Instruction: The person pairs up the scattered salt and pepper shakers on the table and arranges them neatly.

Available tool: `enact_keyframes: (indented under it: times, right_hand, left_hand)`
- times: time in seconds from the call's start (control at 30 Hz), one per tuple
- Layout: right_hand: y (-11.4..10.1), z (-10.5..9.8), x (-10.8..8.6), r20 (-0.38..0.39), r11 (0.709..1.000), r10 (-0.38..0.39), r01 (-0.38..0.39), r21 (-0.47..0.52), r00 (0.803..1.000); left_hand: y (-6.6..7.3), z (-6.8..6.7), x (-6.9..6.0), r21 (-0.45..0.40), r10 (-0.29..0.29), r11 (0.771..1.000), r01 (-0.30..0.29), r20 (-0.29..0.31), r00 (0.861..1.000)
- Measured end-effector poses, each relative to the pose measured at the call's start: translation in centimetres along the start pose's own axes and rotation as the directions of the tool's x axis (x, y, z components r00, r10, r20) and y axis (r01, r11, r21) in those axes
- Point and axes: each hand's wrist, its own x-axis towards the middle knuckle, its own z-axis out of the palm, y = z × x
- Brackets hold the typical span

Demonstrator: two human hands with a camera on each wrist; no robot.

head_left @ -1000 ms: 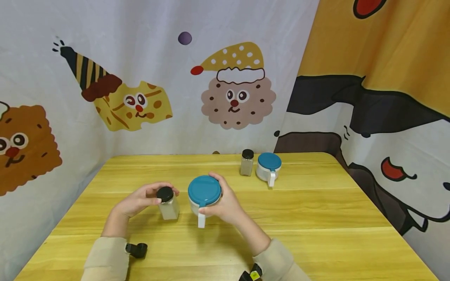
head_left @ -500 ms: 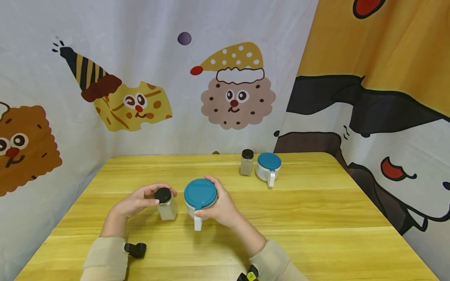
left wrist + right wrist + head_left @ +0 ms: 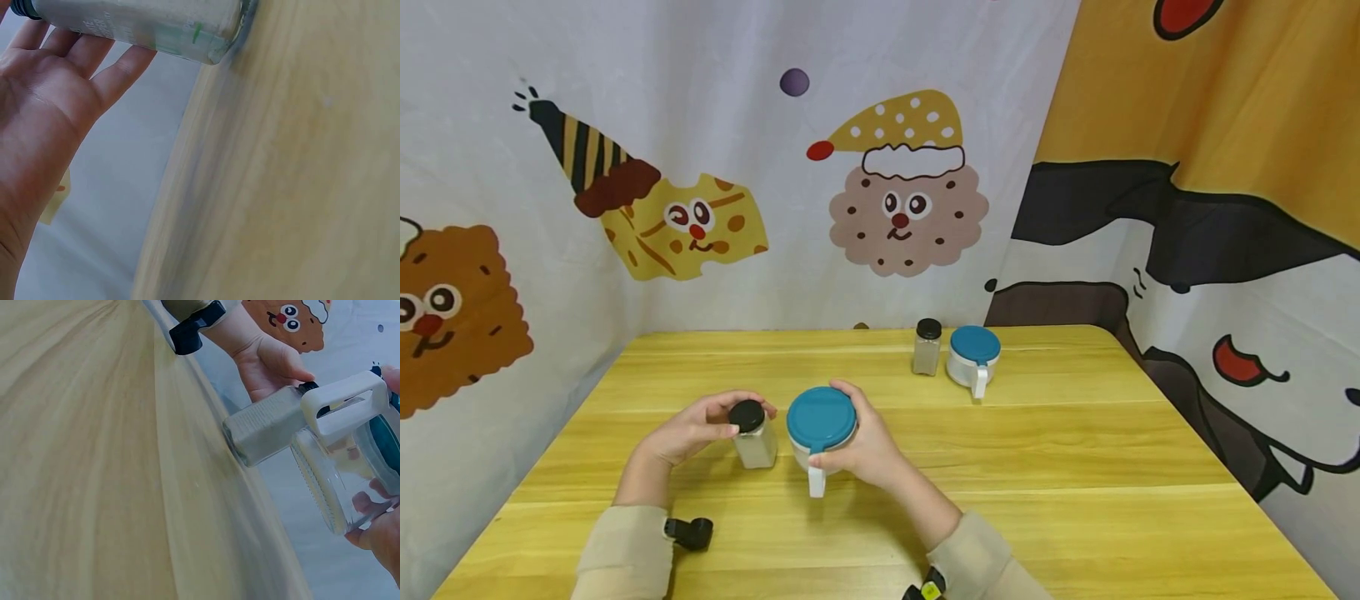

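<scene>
My left hand holds a square clear jar near its black lid, thumb in front and fingers behind. Pale contents fill this jar, which stands upright; its base is at or very near the tabletop, and I cannot tell whether they touch. To its right, my right hand grips a round clear pot with a blue lid around its side. The pot's white handle points toward me. In the right wrist view the pot's base is off the table, close beside the square jar.
At the back right of the wooden table stand another black-lidded jar and another blue-lidded pot, side by side. A curtain printed with cartoon figures hangs behind the table.
My right hand has brought the blue-lidded pot left and toward me, nearer the square jar. My left hand and its jar have shifted slightly left.
</scene>
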Motion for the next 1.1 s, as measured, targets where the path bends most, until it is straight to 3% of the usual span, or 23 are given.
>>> enact_keyframes:
  times: [1.1]
  right_hand:
    - [1.7, 1.2, 0.7, 0.025, 1.000, -0.005, 0.005, 0.002, 1.000]
  left_hand:
    - [-0.7, -0.6, -0.5, -0.028, 0.009, 1.000, -0.009, 0.004, 1.000]
